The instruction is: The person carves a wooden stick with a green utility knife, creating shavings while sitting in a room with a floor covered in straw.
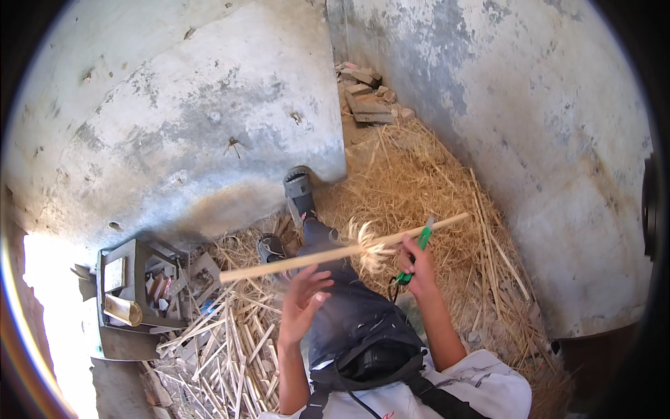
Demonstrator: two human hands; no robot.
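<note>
A long, pale, split bamboo stick (pixel 286 265) runs slantwise across my lap, its right end higher. A tuft of curled shavings (pixel 371 248) stands out from it right of the middle. In my right hand (pixel 420 269) is a green utility knife (pixel 423 239), blade pointing up and away from me. The fingers of that hand meet the stick near the tuft; whether they also grip it is hard to see. My left hand (pixel 305 302) is just below the stick's left half, fingers loosely spread and slightly blurred, not wrapped round it.
Dry shavings (pixel 426 174) cover the floor ahead and to the right. Many split sticks (pixel 237 356) lie at the lower left, beside a dark upturned stool frame (pixel 143 286). Broken bricks (pixel 370 105) are heaped in the far corner. Stained walls (pixel 209 105) close in both sides.
</note>
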